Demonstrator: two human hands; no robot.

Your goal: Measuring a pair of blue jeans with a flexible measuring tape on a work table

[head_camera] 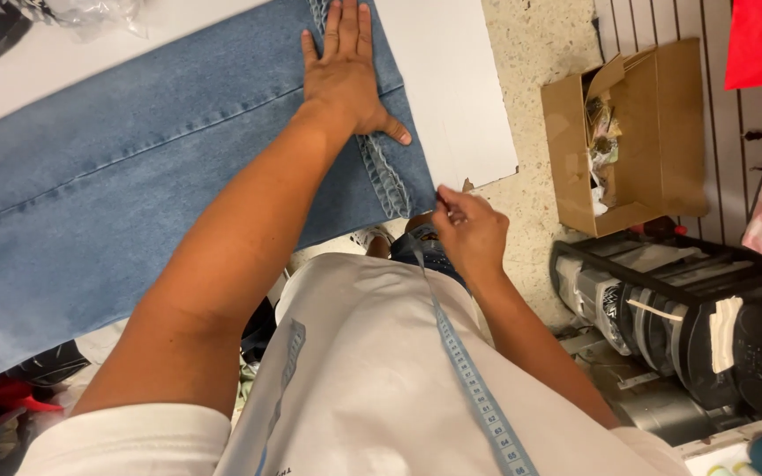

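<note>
- The left hand (343, 75) lies flat and fully spread, palm down, on the light blue jeans (116, 176), holding nothing.
- Just beside its thumb runs the jeans' stitched seam (384, 176), down toward the right hand (469, 231).
- The right hand pinches the denim edge between thumb and fingertips, at the corner of the white table (451, 79).
- A blue measuring tape (474, 379) trails from under that hand across the white shirt (363, 370).
- Beyond the right hand sits an open cardboard box (632, 132).
</note>
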